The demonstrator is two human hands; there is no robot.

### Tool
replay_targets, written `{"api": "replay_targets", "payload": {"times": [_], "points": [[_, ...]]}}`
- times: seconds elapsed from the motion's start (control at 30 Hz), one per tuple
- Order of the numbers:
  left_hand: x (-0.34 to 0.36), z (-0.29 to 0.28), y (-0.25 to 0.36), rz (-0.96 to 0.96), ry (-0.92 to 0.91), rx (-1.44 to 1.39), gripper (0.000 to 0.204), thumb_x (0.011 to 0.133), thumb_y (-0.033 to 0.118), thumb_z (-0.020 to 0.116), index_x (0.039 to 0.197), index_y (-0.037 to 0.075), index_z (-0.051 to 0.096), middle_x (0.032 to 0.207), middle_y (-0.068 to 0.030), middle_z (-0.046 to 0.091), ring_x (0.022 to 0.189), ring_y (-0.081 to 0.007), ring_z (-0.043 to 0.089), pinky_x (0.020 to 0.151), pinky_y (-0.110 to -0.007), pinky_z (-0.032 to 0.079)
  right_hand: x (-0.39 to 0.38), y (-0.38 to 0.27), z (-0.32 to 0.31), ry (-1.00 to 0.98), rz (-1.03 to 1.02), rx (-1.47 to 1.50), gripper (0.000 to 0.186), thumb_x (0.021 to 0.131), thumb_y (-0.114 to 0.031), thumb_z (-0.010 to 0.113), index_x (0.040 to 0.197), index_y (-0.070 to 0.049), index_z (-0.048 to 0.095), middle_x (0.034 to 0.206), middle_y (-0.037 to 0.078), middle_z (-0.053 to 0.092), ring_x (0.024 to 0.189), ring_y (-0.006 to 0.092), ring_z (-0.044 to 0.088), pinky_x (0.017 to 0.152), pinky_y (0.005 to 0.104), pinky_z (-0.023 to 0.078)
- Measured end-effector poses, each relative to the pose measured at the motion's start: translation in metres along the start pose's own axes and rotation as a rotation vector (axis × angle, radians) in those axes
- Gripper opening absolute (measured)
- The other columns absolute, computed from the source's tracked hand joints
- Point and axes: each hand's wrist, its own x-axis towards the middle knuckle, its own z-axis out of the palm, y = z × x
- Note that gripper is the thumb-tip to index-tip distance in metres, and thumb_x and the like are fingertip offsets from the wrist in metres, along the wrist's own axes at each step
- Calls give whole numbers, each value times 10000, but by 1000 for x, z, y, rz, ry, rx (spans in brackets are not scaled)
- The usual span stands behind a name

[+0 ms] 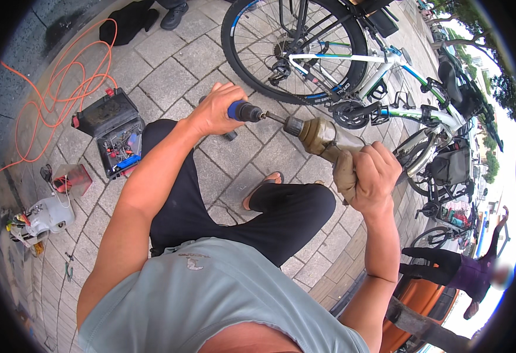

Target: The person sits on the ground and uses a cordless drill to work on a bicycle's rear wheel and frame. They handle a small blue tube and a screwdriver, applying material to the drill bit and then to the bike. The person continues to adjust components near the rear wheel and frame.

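Note:
My left hand [218, 109] is wrapped round a blue-and-black power drill [247, 111], whose dark chuck points right. My right hand [371, 176] grips a worn, dusty brown power drill [328, 139] with its nose pointing left. Between the two noses runs a thin metal bit [275, 117]. It seems to come out of the brown drill's dark chuck, and its far end meets or nearly meets the blue drill's nose. Both tools are held above the paving, over my bent legs. My palms hide most of the two handles.
A black toolbox [115, 141] full of small hardware lies open at left, by a looped orange cord [27, 129]. Below it stand a red-tinted container [72, 179] and a white jug [47, 216]. Bicycles [296, 56] stand close ahead and right; a person [475, 273] is far right.

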Motion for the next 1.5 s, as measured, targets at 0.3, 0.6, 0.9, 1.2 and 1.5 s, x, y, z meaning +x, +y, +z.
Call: {"api": "replay_targets", "payload": {"times": [0.3,0.6,0.9,1.2,1.5], "points": [[0,2,0,9,-23,-15,413,647,46,838,964,117,582,890,-37,572,918,-260,560,861,-356,361,-4,1,2,23,17,-7,194,770,72,714,721,-33,559,621,57,430,525,239,404,477,364,293],[0,5,-1,-7,-59,-31,388,648,40,818,947,119,584,885,-36,575,924,-259,572,856,-361,367,-8,6,6,46,53,14,210,781,71,716,709,-39,552,619,60,450,517,240,415,473,360,310],[-3,8,-4,-161,-144,-88,326,704,90,790,969,107,602,922,-53,625,961,-284,613,924,-398,418,-65,26,56,473,754,368,203,997,-46,592,796,-14,582,710,15,576,609,95,490,543,292,384],[-12,15,-9,-892,-294,-848,210,818,141,765,926,70,600,828,-35,626,713,-144,619,686,-322,523,-105,43,171,332,1210,1070,326,1074,-282,631,1164,12,739,930,57,734,765,102,647,643,257,523],[24,17,14,-1276,-261,-866,633,862,450,864,1236,59,536,1022,-50,600,722,-116,614,558,-285,511,-177,41,386,145,1434,1239,295,1017,-256,701,1048,26,786,795,10,677,684,82,584,616,264,471]]}}
